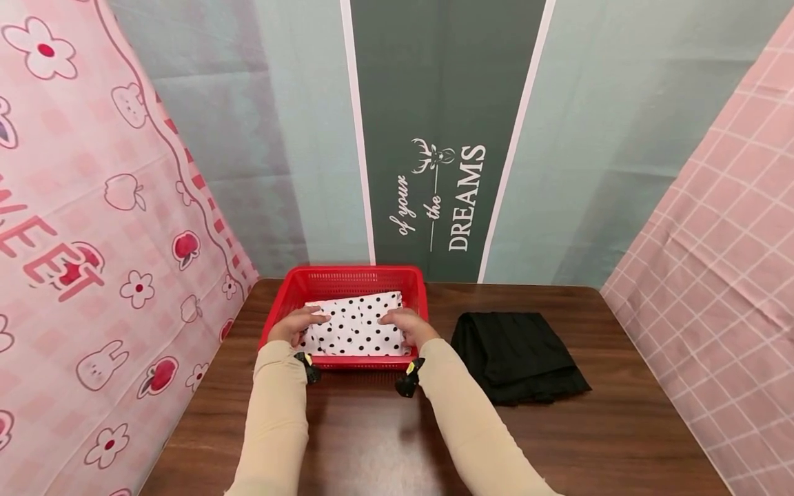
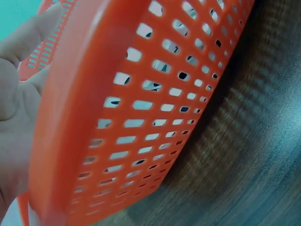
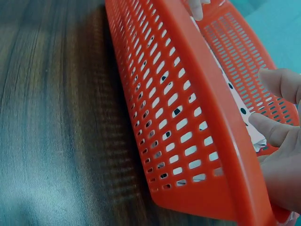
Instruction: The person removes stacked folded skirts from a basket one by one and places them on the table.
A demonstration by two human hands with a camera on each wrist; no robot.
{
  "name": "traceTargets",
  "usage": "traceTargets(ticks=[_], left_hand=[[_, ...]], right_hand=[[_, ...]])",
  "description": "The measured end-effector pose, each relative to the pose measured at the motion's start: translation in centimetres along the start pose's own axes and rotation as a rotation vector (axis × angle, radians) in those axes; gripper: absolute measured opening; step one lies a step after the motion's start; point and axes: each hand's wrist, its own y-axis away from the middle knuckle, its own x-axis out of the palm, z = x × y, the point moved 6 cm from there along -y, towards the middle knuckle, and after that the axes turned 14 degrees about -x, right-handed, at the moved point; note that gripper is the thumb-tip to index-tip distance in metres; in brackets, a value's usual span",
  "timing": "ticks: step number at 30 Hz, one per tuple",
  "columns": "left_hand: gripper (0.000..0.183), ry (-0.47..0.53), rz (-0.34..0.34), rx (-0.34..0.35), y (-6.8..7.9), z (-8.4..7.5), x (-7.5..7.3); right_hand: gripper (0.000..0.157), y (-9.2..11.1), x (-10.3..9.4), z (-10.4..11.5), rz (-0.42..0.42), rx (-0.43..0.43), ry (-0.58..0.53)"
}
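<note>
A folded white cloth with black polka dots [image 1: 355,326] lies inside a red perforated plastic basket [image 1: 366,362]. At the cloth's left end is my left hand [image 1: 295,324], reaching over the basket's front rim. My right hand [image 1: 411,325] is at the right end, its fingers extended. In the right wrist view, the thumb of that hand [image 3: 281,141] touches or nearly touches the dotted cloth [image 3: 241,107]. The left wrist view has the left hand [image 2: 19,103] with spread fingers behind the basket wall [image 2: 80,94]; its contact with the cloth is hidden.
A folded black cloth [image 1: 515,358] lies on the brown wooden table [image 1: 372,441], right of the basket. Grey-green fabric [image 1: 304,138] hangs behind the table, with pink patterned fabric [image 1: 112,275] at the left and pink checked fabric [image 1: 713,275] at the right.
</note>
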Motion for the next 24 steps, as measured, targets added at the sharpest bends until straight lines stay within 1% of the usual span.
traceTargets(ticks=[3, 5, 7, 9, 12, 13, 16, 18, 21, 24], left_hand=[[0.064, -0.023, 0.036, 0.013, 0.02, -0.18, 0.27], [0.063, -0.012, 0.064, 0.009, 0.06, -0.22, 0.49], [0.064, -0.003, 0.071, 0.020, 0.11, -0.32, 0.63], [0.064, 0.011, 0.063, 0.024, 0.17, -0.35, 0.61], [0.065, 0.017, 0.053, 0.041, 0.30, -0.29, 0.59], [0.065, 0.026, 0.054, 0.046, 0.32, -0.29, 0.56], [0.067, 0.002, 0.067, 0.075, 0.43, -0.39, 0.64], [0.067, -0.002, 0.072, 0.077, 0.34, -0.37, 0.67], [0.065, 0.004, 0.076, 0.085, 0.10, -0.29, 0.63], [0.064, 0.015, 0.075, 0.075, -0.13, -0.14, 0.58]], right_hand=[[0.051, -0.03, 0.09, 0.03, 0.017, -0.017, 0.021], [0.048, -0.10, 0.25, -0.02, 0.029, -0.023, 0.026], [0.045, -0.11, 0.48, -0.08, 0.042, -0.021, 0.036], [0.044, -0.06, 0.74, -0.05, 0.050, -0.017, 0.050], [0.051, 0.19, 0.69, 0.00, 0.020, -0.013, 0.074], [0.055, 0.26, 0.55, 0.04, 0.003, -0.014, 0.074], [0.065, 0.26, 0.01, 0.01, -0.031, -0.022, 0.049], [0.064, 0.04, -0.14, -0.14, -0.011, -0.041, 0.030], [0.056, -0.21, -0.08, -0.32, 0.042, -0.067, 0.000], [0.048, -0.37, 0.22, -0.49, 0.079, -0.075, -0.027]])
